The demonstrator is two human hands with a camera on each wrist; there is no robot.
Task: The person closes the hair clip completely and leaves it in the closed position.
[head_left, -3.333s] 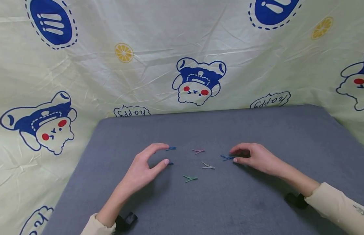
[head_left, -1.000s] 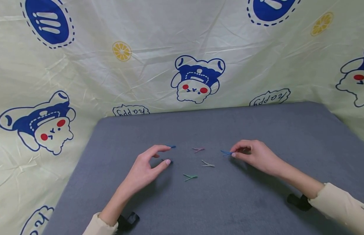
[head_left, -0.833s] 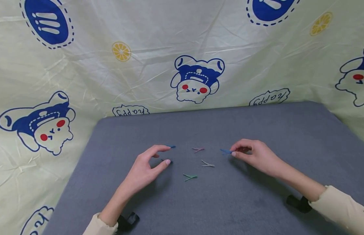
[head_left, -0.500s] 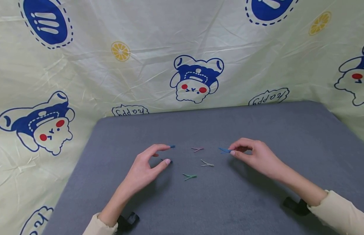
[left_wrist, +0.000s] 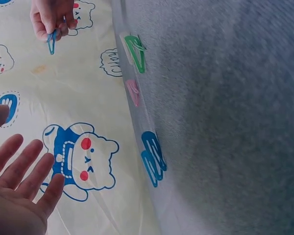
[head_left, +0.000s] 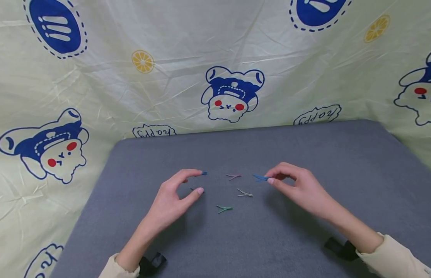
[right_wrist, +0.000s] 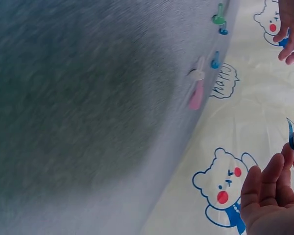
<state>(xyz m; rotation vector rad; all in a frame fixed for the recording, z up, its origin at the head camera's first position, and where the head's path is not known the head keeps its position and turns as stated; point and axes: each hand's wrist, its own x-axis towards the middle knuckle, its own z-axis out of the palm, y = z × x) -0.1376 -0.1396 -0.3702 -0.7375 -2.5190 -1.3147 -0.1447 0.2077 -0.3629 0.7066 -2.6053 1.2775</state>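
Note:
Between the thumb and index finger of my right hand [head_left: 300,189] is a blue snap hair clip [head_left: 259,178], its two arms spread apart and pointing left. It is raised off the cloth, and in the right wrist view it shows against the backdrop. My left hand [head_left: 173,197] hovers with thumb and fingers apart, holding nothing. By its fingertips lie two more blue hair clips [left_wrist: 154,149], partly hidden by the hand in the head view. Mid-table, a pink hair clip [head_left: 234,177], a white hair clip [head_left: 245,193] and a green hair clip [head_left: 224,209] lie spread out.
A grey cloth-covered table [head_left: 257,243] carries the clips. Behind it and along its sides hangs a pale backdrop sheet [head_left: 180,85] printed with cartoon bears and orange slices. Each wrist wears a black camera mount [head_left: 153,264].
My right hand has picked up the blue clip from the table, raised it and shifted it left toward the pink clip. The left hand has barely moved.

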